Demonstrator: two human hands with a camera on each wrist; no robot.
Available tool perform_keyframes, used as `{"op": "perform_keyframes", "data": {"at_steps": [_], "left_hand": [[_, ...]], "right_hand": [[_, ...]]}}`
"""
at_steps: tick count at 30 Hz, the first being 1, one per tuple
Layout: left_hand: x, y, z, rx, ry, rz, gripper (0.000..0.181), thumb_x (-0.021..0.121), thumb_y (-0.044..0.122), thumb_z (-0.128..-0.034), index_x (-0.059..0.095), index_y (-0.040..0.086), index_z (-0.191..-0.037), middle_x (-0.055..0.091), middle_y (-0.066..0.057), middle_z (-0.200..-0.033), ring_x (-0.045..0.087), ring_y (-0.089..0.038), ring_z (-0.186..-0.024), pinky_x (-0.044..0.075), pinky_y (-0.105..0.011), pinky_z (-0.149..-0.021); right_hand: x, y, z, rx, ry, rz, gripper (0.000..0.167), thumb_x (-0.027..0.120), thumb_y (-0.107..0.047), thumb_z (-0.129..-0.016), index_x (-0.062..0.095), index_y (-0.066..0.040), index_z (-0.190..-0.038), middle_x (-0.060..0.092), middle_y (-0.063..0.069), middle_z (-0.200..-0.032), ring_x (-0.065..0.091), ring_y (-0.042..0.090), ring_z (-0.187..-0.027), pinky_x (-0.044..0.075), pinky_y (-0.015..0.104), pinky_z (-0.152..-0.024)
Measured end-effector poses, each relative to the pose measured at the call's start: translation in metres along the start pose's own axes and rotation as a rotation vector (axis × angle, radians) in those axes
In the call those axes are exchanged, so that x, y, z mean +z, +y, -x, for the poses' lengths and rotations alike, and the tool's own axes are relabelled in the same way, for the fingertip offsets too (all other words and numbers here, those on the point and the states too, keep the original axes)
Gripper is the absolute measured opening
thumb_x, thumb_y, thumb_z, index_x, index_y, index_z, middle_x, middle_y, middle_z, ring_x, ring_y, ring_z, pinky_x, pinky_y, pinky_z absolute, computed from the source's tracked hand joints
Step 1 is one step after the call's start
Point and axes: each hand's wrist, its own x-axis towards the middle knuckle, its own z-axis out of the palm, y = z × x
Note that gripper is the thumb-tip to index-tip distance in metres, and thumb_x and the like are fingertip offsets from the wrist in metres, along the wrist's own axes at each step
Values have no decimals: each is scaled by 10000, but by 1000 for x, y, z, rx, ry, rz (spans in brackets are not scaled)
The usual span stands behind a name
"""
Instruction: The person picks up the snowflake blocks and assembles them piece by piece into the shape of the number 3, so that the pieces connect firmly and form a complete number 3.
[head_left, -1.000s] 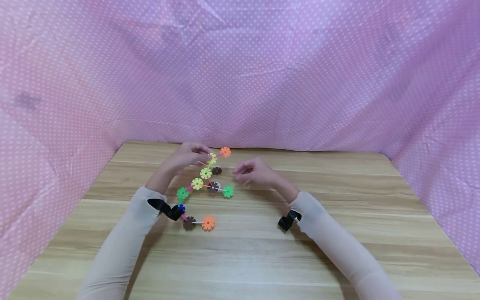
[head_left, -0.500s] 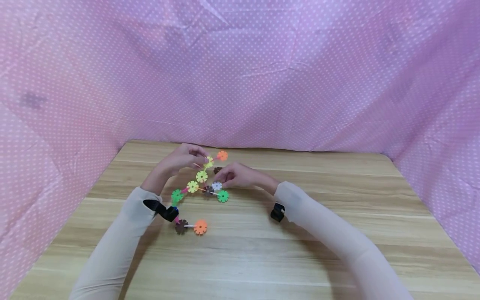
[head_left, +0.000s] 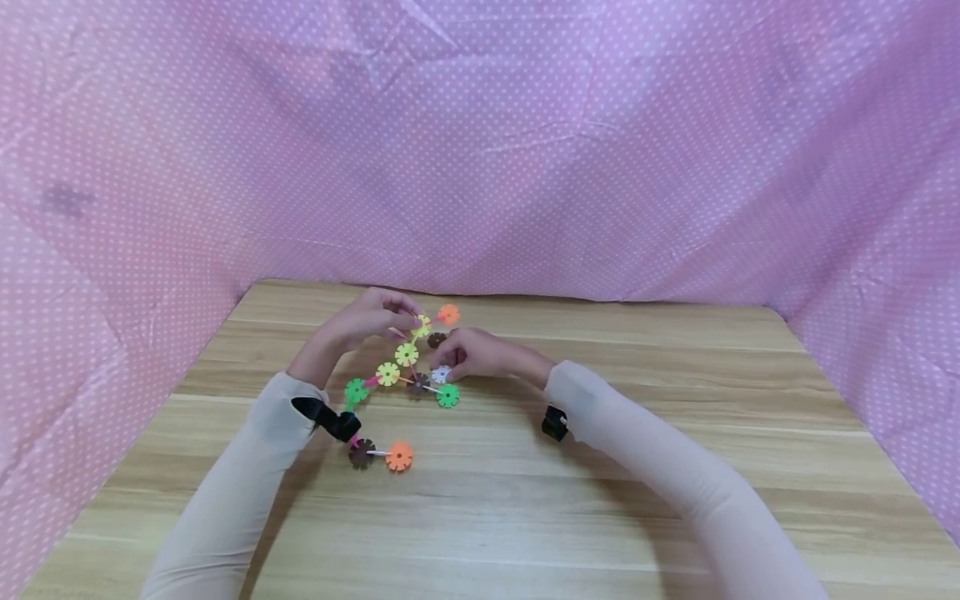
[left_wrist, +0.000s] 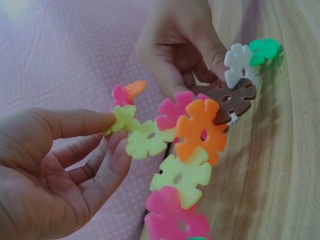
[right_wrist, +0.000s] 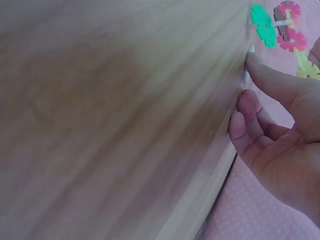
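Note:
My left hand pinches a yellow snowflake disc near the far end of a branching chain of slotted plastic discs. An orange disc on a pink one tips that end. Lower on the chain come more yellow discs, a green disc and a brown disc leading to another orange disc. My right hand pinches a white disc between thumb and fingers. It touches a side branch's brown disc, close to a green disc; whether white and brown interlock is unclear.
Another brown disc shows just beyond my right fingers. The wooden table ends at a pink dotted cloth hanging behind and at both sides. Black camera straps circle both wrists.
My right hand has moved left to the side branch and taken hold of the white disc, which has shifted slightly right. My left hand keeps its pinch; the chain has shifted a little towards me.

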Motion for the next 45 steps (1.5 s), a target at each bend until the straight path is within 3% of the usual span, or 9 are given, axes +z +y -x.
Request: {"op": "perform_keyframes", "data": {"at_steps": [10, 16, 24, 32, 40, 45], "left_hand": [[11, 5, -9, 12, -6, 0, 322, 660, 83, -963, 612, -97, -1225, 670, -34, -938, 687, -162, -823, 627, -367, -852], [23, 9, -16, 25, -11, 1, 313, 647, 102, -978, 614, -75, -1234, 665, -69, -984, 667, -209, -902, 623, -361, -870], [43, 16, -31, 23, 3, 64, 292, 645, 93, -979, 625, -54, -1231, 657, -207, -1117, 683, -244, -941, 623, -351, -865], [58, 22, -43, 54, 4, 68, 309, 644, 124, -985, 639, -59, -1234, 680, -177, -1112, 689, -257, -945, 623, -342, -847], [64, 18, -47, 16, 16, 142, 301, 629, 104, -994, 620, -60, -1246, 660, -163, -1158, 678, -209, -910, 612, -351, -890], [68, 18, -49, 5, 22, 184, 307, 631, 71, -986, 608, -79, -1254, 657, -109, -1089, 658, -181, -872, 611, -333, -873]], "right_hand": [[-14, 9, 30, 92, 61, -88, 182, 785, 53, -808, 659, 10, -932, 671, 90, -880, 587, 109, -794, 519, 190, -736], [-24, 24, 51, 134, 206, -152, 132, 778, 60, -821, 684, 23, -907, 700, 113, -887, 620, 110, -794, 547, 200, -735], [-39, 40, 76, 247, 465, -267, 153, 789, -9, -854, 756, 2, -1002, 750, 127, -928, 665, 162, -784, 591, 295, -692], [-45, 46, 84, 254, 708, -373, 185, 785, -18, -864, 725, 51, -1025, 726, 159, -938, 655, 139, -790, 580, 259, -765], [-43, 48, 82, 254, 788, -439, 194, 776, -23, -880, 694, 75, -1026, 728, 186, -978, 688, 92, -779, 632, 324, -783], [-43, 49, 84, 228, 818, -458, 205, 771, -12, -883, 673, 106, -1019, 724, 171, -944, 691, 73, -743, 638, 434, -793]]}}
